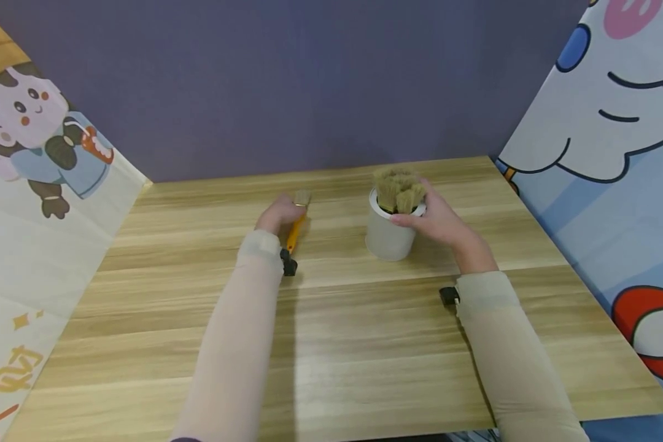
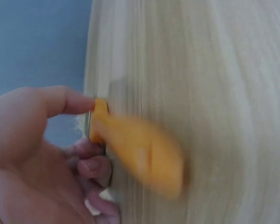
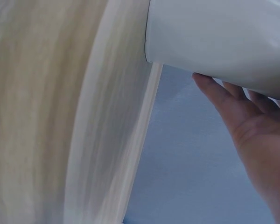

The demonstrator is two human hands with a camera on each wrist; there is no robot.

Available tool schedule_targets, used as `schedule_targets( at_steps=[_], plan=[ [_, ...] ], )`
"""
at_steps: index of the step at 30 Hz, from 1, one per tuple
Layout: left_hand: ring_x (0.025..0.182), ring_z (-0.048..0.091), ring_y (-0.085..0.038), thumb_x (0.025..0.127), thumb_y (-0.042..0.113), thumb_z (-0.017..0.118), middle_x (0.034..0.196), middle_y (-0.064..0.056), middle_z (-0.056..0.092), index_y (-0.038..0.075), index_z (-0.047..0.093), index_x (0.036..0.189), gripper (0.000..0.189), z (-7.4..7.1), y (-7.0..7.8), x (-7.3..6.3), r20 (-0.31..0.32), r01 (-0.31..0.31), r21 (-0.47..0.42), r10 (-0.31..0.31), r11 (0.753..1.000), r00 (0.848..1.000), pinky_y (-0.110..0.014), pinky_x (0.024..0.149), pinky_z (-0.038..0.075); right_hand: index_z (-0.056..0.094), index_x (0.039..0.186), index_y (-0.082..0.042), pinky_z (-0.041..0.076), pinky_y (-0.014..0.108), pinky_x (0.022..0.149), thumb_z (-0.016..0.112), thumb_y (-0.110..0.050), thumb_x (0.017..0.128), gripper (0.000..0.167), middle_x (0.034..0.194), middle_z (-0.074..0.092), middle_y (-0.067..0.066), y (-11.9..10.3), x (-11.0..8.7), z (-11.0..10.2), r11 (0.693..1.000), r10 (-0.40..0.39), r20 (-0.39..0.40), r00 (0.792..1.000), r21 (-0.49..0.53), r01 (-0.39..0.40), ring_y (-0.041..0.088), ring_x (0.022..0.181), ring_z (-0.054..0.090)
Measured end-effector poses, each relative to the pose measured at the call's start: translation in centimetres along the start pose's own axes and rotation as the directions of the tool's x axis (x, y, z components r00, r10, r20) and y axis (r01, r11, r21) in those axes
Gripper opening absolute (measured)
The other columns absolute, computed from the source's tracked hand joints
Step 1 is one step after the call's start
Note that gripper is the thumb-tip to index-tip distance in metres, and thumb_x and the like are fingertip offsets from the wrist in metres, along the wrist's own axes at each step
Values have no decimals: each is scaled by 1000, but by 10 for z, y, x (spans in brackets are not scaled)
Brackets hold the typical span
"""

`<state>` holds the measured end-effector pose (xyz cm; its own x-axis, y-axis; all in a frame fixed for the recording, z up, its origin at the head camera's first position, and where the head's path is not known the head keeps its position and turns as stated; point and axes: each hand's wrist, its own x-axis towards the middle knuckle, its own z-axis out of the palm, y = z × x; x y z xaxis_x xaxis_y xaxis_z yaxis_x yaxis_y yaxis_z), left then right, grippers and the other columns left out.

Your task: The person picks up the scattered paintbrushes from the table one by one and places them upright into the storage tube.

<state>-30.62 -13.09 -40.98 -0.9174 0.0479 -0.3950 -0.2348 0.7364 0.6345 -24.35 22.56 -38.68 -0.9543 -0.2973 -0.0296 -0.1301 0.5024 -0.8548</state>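
My left hand [image 1: 286,213] pinches a paintbrush [image 1: 296,226] with an orange handle [image 2: 140,154], thumb above and fingers below near the metal band. The brush lies low over the wooden table [image 1: 337,344], its pale bristles [image 1: 302,197] pointing away from me. To its right stands a white cup [image 1: 388,238] holding several brushes, bristles [image 1: 399,189] up. My right hand [image 1: 430,213] grips the cup at its rim, thumb in front and fingers behind. In the right wrist view the cup [image 3: 214,42] fills the top and the right hand [image 3: 245,116] wraps its side.
A purple wall closes the back of the table. Cartoon-printed cloths hang along the left [image 1: 38,184] and right [image 1: 613,153] sides. A small black camera mount sits on each wrist [image 1: 288,265] [image 1: 449,296].
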Motion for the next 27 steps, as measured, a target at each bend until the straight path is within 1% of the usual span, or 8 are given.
schedule_targets(
  at_steps=[3, 5, 9, 12, 15, 20, 23, 27],
  plan=[
    [105, 53, -29, 103, 26, 56, 117, -14, 53, 6, 53, 100, 21, 1, 0, 2, 2, 42, -105, -42, 994, 999, -37, 90, 47, 4, 172, -22, 24, 64, 129, 84, -38, 93, 114, 175, 25, 18, 0, -1, 0, 1000, -5, -7, 1000, 15, 5, 39, 162, 26],
    [121, 53, -31, 103, 31, 61, 138, -18, 52, 2, 54, 128, 40, 2, 1, 4, 2, 60, -125, -61, 990, 998, -41, 102, 49, 5, 172, -22, 25, 64, 129, 84, -38, 93, 114, 175, 25, 18, 1, -1, 0, 1000, -4, -12, 1000, 25, 4, 39, 162, 26],
    [134, 51, -33, 100, 44, 69, 159, -21, 43, 1, 26, 164, 88, 2, 5, 8, -15, 83, -49, -83, 995, 996, -46, 113, 49, 3, 173, -23, 25, 65, 129, 84, -39, 92, 115, 175, 25, 19, 1, -2, -1, 1000, 8, -9, 1000, 26, -8, 40, 162, 27],
    [117, 58, -30, 99, 46, 71, 145, -20, 53, 0, 39, 156, 80, 2, 7, 9, -35, 84, 7, -84, 996, 996, -42, 100, 54, 1, 173, -23, 26, 65, 128, 84, -40, 93, 116, 175, 25, 19, 0, -2, -1, 1000, 21, -9, 1000, 15, -20, 41, 162, 27],
    [94, 56, -25, 97, 44, 73, 118, -13, 57, 2, 57, 123, 51, 2, 8, 8, -62, 83, 45, -80, 996, 995, -35, 81, 53, 1, 173, -23, 26, 65, 128, 84, -40, 93, 116, 175, 25, 19, 0, -1, -1, 1000, 14, -9, 1000, -2, -14, 41, 162, 26],
    [78, 50, -20, 95, 43, 75, 92, -6, 50, 12, 48, 85, 42, 4, 10, 5, -107, 83, 91, -73, 992, 992, -30, 66, 47, 2, 172, -21, 26, 64, 128, 84, -38, 93, 115, 174, 27, 20, 1, 1, 1, 1000, -8, -6, 1000, -12, 8, 41, 162, 27],
    [71, 49, -18, 95, 45, 75, 81, -1, 46, 14, 48, 82, 43, 6, 11, 5, -123, 95, 108, -82, 990, 989, -30, 64, 47, 4, 172, -21, 26, 64, 128, 84, -35, 93, 113, 173, 28, 19, 1, 1, 2, 1000, -19, -6, 1000, 3, 19, 40, 161, 28],
    [80, 54, -20, 96, 49, 75, 96, -6, 60, 4, 58, 133, 61, 6, 10, 5, -119, 99, 107, -86, 989, 989, -34, 75, 53, 4, 172, -21, 27, 64, 128, 84, -34, 93, 113, 173, 29, 19, 2, 1, 2, 1000, -24, -4, 1000, 13, 24, 40, 161, 29]
  ],
)
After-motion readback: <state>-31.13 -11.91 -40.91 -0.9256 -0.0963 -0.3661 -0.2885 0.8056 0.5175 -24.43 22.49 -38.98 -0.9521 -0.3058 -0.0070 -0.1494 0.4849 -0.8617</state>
